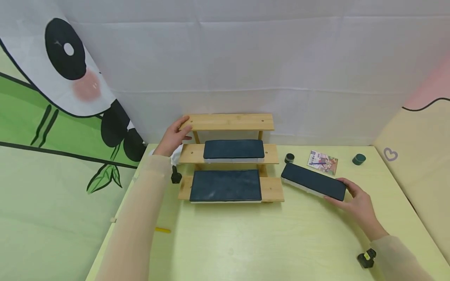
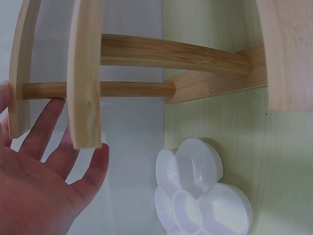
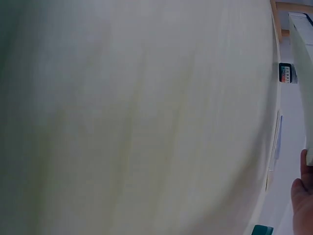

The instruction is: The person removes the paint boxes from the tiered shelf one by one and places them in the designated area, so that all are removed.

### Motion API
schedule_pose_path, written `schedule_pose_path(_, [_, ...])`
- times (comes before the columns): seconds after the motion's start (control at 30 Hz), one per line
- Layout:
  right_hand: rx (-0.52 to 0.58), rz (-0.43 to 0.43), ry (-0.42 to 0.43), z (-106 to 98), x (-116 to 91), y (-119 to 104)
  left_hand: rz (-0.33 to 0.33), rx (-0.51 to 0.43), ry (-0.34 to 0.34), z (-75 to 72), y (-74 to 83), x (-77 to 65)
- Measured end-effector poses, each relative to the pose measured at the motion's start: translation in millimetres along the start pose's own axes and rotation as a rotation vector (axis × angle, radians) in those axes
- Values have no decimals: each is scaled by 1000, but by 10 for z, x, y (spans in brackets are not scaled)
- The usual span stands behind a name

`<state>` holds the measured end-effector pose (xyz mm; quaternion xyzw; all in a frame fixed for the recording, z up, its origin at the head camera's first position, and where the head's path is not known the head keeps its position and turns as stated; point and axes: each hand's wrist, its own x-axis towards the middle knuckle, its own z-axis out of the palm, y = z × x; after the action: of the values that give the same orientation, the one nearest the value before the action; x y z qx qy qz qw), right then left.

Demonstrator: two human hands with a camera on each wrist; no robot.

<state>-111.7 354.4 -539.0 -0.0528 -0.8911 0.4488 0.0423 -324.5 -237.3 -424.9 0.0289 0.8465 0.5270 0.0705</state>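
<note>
A three-tier wooden shelf rack stands against the back wall. At the left end of its top board is my left hand, gripping the edge; the left wrist view shows that hand's fingers about the board ends and a crossbar. My right hand pinches one end of a long box with a dark blue top and white sides. This box hangs tilted above the table, right of the rack. A similar narrow box lies on the middle tier, and a wider one on the bottom tier.
Behind the held box are a small dark jar, a colourful card packet and a green-lidded jar. A white flower-shaped palette sits left of the rack. A yellow stick lies at the table's left.
</note>
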Motion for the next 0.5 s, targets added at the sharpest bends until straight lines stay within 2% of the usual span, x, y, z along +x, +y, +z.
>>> schedule_pose_path(0.33, [-67, -3, -31, 127, -71, 54, 4, -7, -21, -15, -14, -25])
schedule_pose_path(0.5, [-149, -10, -48, 171, -121, 28, 11, 4, -29, -25, 4, -49])
